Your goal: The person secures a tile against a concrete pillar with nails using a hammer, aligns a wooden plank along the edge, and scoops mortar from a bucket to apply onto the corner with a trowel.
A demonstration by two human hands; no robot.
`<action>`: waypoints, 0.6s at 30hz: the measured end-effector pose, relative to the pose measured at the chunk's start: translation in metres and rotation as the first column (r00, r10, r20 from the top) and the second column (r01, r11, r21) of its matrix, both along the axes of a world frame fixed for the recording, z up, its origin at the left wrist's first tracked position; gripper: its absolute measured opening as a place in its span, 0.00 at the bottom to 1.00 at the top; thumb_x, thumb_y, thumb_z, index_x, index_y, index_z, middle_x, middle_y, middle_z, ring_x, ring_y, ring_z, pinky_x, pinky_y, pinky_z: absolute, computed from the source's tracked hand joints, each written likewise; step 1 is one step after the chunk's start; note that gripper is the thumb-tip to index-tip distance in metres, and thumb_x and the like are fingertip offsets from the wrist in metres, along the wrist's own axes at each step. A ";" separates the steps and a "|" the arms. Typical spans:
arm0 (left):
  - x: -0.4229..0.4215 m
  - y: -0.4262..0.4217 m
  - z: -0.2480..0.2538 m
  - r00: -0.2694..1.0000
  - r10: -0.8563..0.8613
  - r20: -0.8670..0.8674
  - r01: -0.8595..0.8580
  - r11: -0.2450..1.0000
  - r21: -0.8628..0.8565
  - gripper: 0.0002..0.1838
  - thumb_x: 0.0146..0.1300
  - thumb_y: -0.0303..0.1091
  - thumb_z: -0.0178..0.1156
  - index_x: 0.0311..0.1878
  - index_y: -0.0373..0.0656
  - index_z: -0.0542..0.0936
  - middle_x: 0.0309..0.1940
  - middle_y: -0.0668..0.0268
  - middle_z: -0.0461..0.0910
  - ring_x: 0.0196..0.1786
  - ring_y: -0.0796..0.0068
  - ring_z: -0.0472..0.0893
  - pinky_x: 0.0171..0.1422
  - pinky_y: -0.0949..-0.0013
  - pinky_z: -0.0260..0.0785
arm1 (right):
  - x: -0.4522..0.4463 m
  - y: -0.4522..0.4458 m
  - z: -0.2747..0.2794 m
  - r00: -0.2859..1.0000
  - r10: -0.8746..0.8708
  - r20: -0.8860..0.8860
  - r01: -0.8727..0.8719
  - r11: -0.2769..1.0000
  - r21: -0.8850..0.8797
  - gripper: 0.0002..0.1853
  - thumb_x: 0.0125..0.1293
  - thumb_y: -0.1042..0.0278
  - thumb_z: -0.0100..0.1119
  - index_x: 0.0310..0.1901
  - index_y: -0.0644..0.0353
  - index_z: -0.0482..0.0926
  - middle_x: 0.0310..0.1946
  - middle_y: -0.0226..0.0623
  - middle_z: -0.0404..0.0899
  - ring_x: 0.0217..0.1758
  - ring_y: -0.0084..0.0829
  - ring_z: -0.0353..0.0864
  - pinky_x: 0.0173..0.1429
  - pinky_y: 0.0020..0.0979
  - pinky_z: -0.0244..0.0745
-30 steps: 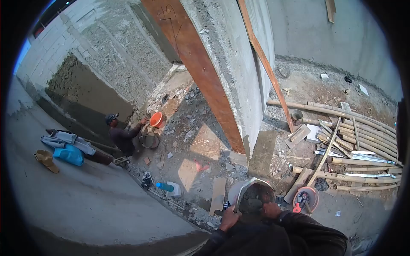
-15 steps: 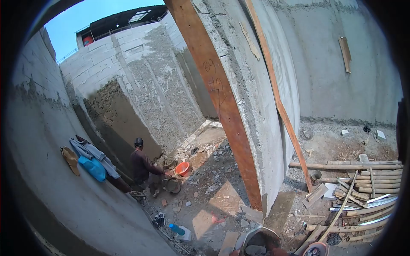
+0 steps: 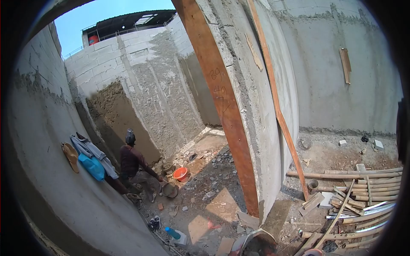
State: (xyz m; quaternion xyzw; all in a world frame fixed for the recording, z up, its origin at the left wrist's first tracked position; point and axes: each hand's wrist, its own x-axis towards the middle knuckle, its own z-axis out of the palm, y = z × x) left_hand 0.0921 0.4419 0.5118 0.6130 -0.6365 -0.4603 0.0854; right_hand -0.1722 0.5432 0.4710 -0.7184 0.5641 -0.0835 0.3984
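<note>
A bucket (image 3: 244, 241) with a pale rim and grey, wet-looking contents is cut off by the bottom edge. Only a dim sliver of my left hand (image 3: 233, 253) shows beside its left side, with the fingers cut off. My right hand (image 3: 270, 251) is a dark, reddish patch at the bucket's right side, too little seen to make out its fingers. Further off, a co-worker (image 3: 133, 162) in a dark top bends beside a rough wall, one arm reaching to a grey bucket (image 3: 169, 190). Near that bucket is an orange basin (image 3: 181, 174).
A brown board (image 3: 222, 94) lines the wall end, and a wooden strip (image 3: 279, 115) leans beside it. Bamboo poles (image 3: 380, 186) and scrap wood lie right. A blue bottle (image 3: 172, 232) stands lower left. Clothes (image 3: 92, 151) hang on the left wall. Rubble covers the ground.
The view has tilted up, so the near bucket and my hands have slid to the bottom edge. The co-worker has risen from low beside the basin to a bent stance, reaching to the grey bucket.
</note>
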 end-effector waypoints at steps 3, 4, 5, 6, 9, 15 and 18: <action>0.003 0.007 -0.005 1.000 -0.007 -0.003 0.007 1.000 0.009 0.31 0.58 0.42 0.72 0.64 0.40 0.82 0.44 0.47 0.88 0.53 0.51 0.88 0.62 0.53 0.76 | -0.006 -0.003 0.017 0.983 -0.009 -0.183 0.025 0.996 0.086 0.32 0.69 0.50 0.65 0.68 0.63 0.75 0.58 0.63 0.81 0.55 0.57 0.83 0.54 0.58 0.75; 0.005 0.009 -0.007 1.000 -0.014 -0.002 0.014 1.000 0.015 0.31 0.58 0.42 0.72 0.64 0.40 0.82 0.44 0.48 0.88 0.53 0.51 0.88 0.62 0.53 0.76 | -0.009 -0.011 -0.001 0.972 0.032 -0.232 0.010 0.984 0.177 0.38 0.67 0.44 0.68 0.72 0.59 0.73 0.62 0.61 0.81 0.57 0.58 0.83 0.56 0.59 0.75; 0.008 0.014 -0.012 1.000 -0.020 -0.002 0.020 0.999 0.026 0.31 0.58 0.42 0.72 0.64 0.40 0.82 0.44 0.48 0.89 0.52 0.51 0.88 0.62 0.53 0.76 | -0.012 -0.010 -0.018 0.973 0.037 -0.227 0.012 0.978 0.210 0.38 0.67 0.44 0.68 0.72 0.59 0.73 0.62 0.61 0.81 0.57 0.58 0.83 0.56 0.59 0.75; 0.010 0.016 -0.017 1.000 -0.031 0.001 0.031 0.999 0.031 0.30 0.58 0.42 0.72 0.64 0.40 0.82 0.44 0.48 0.89 0.52 0.51 0.88 0.62 0.53 0.76 | -0.016 -0.014 -0.038 0.980 -0.101 -0.174 0.102 0.995 0.000 0.33 0.66 0.40 0.66 0.61 0.59 0.79 0.45 0.57 0.84 0.45 0.58 0.86 0.48 0.58 0.78; 0.013 0.025 -0.041 0.997 -0.051 -0.056 0.041 0.985 -0.168 0.27 0.58 0.38 0.72 0.60 0.39 0.84 0.38 0.51 0.88 0.43 0.57 0.87 0.53 0.55 0.77 | -0.014 -0.020 -0.131 0.935 -0.299 0.189 0.335 0.921 -0.199 0.29 0.61 0.40 0.68 0.50 0.60 0.83 0.29 0.55 0.86 0.36 0.59 0.88 0.40 0.57 0.81; 0.000 0.035 0.003 0.993 0.024 -0.113 -0.020 0.999 0.037 0.25 0.58 0.34 0.69 0.58 0.34 0.81 0.48 0.45 0.87 0.54 0.44 0.86 0.59 0.52 0.76 | -0.045 -0.023 0.003 0.927 -0.232 -0.294 0.145 0.946 -0.290 0.18 0.61 0.51 0.69 0.42 0.57 0.86 0.30 0.49 0.86 0.36 0.52 0.89 0.39 0.53 0.80; 0.000 0.034 -0.007 0.992 0.066 -0.106 -0.055 0.993 0.101 0.24 0.57 0.32 0.69 0.57 0.33 0.82 0.47 0.46 0.88 0.54 0.46 0.87 0.60 0.53 0.76 | -0.019 0.007 -0.041 0.953 -0.201 -0.227 0.125 0.942 -0.310 0.12 0.63 0.55 0.67 0.40 0.55 0.86 0.32 0.50 0.86 0.37 0.52 0.89 0.42 0.53 0.80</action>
